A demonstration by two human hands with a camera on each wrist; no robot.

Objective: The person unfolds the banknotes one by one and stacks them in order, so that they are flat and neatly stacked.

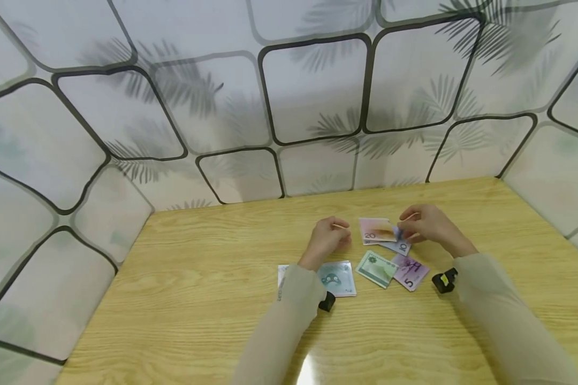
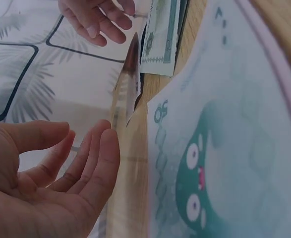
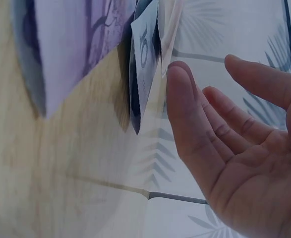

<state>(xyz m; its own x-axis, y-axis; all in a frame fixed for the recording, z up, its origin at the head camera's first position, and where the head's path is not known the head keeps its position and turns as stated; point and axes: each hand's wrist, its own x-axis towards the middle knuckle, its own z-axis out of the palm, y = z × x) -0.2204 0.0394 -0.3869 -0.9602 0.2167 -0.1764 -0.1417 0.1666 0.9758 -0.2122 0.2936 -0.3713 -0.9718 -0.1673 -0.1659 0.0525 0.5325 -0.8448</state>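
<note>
My left hand [image 1: 326, 240] hovers above the table with its fingers loosely bent and nothing between thumb and fingertips, as the left wrist view confirms. Below its wrist lies a stack of pale teal play banknotes [image 1: 343, 283] with a cartoon face, partly hidden by the sleeve. My right hand [image 1: 428, 227] is also bare, thumb apart from its relaxed fingers. Its fingertips are nearest a blue 10 banknote [image 3: 144, 54], partly covered by a pink-orange 20 banknote [image 1: 374, 229]. Nearer to me, a green banknote [image 1: 374, 268] overlaps a purple 5 banknote [image 1: 411, 274].
The wooden table [image 1: 197, 289] meets a patterned white backdrop [image 1: 313, 91] behind and at both sides. A black wrist camera [image 1: 445, 280] sits by the right sleeve, and another black device [image 1: 327, 302] by the left one.
</note>
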